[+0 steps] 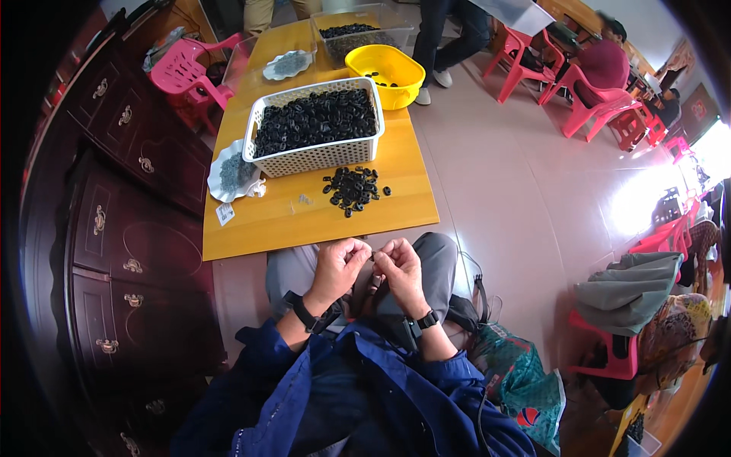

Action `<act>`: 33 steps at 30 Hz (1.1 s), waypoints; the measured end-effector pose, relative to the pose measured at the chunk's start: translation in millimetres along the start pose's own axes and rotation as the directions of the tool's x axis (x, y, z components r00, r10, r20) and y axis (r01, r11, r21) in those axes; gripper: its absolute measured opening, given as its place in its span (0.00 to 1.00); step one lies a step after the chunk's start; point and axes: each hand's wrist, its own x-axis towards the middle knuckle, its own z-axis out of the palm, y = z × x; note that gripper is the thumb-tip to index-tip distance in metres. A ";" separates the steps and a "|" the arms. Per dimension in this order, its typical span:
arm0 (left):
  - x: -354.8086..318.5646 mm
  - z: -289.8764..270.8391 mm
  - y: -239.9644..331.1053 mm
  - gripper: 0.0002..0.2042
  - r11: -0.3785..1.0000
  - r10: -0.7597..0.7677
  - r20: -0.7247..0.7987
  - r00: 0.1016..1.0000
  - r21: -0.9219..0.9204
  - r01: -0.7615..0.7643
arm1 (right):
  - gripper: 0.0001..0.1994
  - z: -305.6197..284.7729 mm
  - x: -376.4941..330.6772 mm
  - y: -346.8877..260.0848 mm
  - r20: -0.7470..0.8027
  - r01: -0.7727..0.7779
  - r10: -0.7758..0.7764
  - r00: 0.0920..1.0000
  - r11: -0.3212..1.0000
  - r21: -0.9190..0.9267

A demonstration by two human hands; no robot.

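L hand & R hand fingertip-pinch tiny dark pc, shape unclear, by near edge of yellow wooden table w/ pile of small black ring-shaped pcs

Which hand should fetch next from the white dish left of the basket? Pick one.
The left hand, probably: the white dish lies on that side, while the right hand sits farther away.

A dark blue jacket is worn, with pale dashes along one front edge; its sleeves are worn short of the wrists. Grey trousers are worn. A black strap carrying a dark module is fitted at each wrist.
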 end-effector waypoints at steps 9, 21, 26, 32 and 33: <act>4.1 -6.1 -2.4 0.05 0.980 -0.135 0.074 0.988 -0.139 0.144 | 0.06 0.9 0.9 -3.4 0.003 -0.038 0.038 0.999 0.997 0.066; 7.9 -7.3 -6.1 0.05 0.960 -0.176 0.116 0.978 -0.199 0.196 | 0.07 -0.2 3.0 -5.3 -0.001 -0.054 0.055 0.999 0.988 0.143; 8.4 -3.2 -1.7 0.04 0.982 -0.122 0.104 0.987 -0.130 0.135 | 0.07 -1.7 2.6 -2.5 -0.013 -0.035 0.037 0.999 0.990 0.139; 3.8 -5.2 -1.4 0.04 0.989 -0.111 0.104 0.988 -0.086 0.121 | 0.07 0.2 -0.2 -3.1 -0.027 -0.043 0.048 0.998 0.988 0.148; 5.3 -7.8 -2.4 0.04 0.983 -0.131 0.132 0.983 -0.113 0.147 | 0.07 0.2 0.0 -3.5 -0.023 -0.044 0.048 0.999 0.988 0.149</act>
